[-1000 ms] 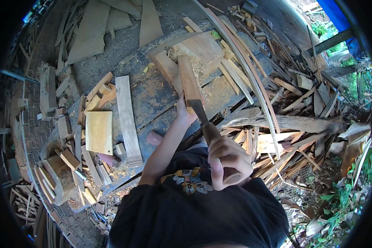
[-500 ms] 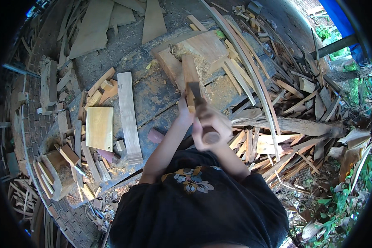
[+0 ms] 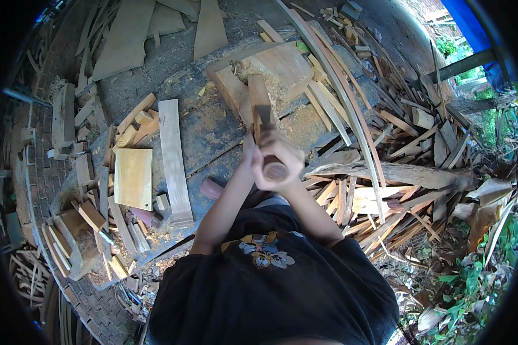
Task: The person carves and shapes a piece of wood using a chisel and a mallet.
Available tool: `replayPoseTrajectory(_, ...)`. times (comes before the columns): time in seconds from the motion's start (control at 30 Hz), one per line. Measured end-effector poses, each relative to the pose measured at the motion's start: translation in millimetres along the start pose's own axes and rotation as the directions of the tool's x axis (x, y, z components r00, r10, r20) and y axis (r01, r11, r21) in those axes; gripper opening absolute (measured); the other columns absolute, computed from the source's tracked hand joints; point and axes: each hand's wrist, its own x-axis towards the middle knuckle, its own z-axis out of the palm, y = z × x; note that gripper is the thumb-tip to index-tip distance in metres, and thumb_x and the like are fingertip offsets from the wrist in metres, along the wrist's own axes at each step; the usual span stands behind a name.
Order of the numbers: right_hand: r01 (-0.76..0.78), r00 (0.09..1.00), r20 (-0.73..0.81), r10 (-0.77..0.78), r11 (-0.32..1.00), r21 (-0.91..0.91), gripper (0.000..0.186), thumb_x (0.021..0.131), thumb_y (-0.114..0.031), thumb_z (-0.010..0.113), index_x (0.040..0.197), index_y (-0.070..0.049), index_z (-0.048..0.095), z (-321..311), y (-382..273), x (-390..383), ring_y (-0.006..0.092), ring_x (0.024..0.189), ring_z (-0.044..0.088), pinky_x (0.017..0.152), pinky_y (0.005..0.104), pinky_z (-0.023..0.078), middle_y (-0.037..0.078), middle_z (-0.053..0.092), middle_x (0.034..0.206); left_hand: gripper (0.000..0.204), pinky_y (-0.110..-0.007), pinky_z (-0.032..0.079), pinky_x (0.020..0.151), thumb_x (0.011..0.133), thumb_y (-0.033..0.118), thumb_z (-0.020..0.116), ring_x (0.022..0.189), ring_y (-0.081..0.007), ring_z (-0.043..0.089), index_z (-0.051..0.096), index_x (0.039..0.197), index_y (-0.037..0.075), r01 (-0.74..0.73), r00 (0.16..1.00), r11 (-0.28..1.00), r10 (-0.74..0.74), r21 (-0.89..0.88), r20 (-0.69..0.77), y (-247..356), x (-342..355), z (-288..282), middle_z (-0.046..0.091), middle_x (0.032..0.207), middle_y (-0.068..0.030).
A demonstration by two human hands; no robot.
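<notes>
A long squared piece of wood stands on a large wooden chopping block, its top end pointing away from me. My left hand grips its near end from the left side. My right hand, blurred by motion, is wrapped round the wooden handle of a chopping tool, whose round butt faces me. The tool's dark blade lies against the near part of the wood; blur hides its exact shape. Both hands are close together, in front of my chest.
The block rests on a worn dark tabletop strewn with shavings. A pale plank and a light rectangular board lie to the left. Long curved strips and a heap of scrap wood are on the right.
My right hand has swung left and slightly away from me with the chopping tool, bringing the handle closer to my left hand. The left hand keeps its grip; the whole view has shifted a little.
</notes>
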Motion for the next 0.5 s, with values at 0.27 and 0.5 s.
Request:
replayPoseTrajectory(0.27,-0.014,0.999,0.041,0.009,0.992,0.124,0.012,0.066,0.01,0.055,0.064,0.001,0.047,1,-14,12,0.0224,0.05,0.05,0.05,0.0291,0.041,0.01,0.048,0.058,0.045,-0.038,0.049,0.072,0.092,0.04,0.027,0.077,-0.0258,0.059,0.051,0.104,0.005,0.005,0.718,0.743,0.463,0.669,-0.52,36,2,-40,0.058,0.084,-0.0128)
replayPoseTrajectory(0.5,0.096,0.995,-0.02,-0.094,0.958,0.272,0.012,0.061,0.01,0.056,0.058,0.001,0.048,-9,-15,-7,0.0218,0.045,0.048,0.047,0.0303,0.041,0.008,0.048,0.054,0.048,-0.04,0.048,0.067,0.092,0.041,0.022,0.074,-0.0272,0.058,0.05,0.104,0.004,-0.004,0.821,0.803,0.343,0.596,-0.457,6,12,21,0.058,0.084,-0.015)
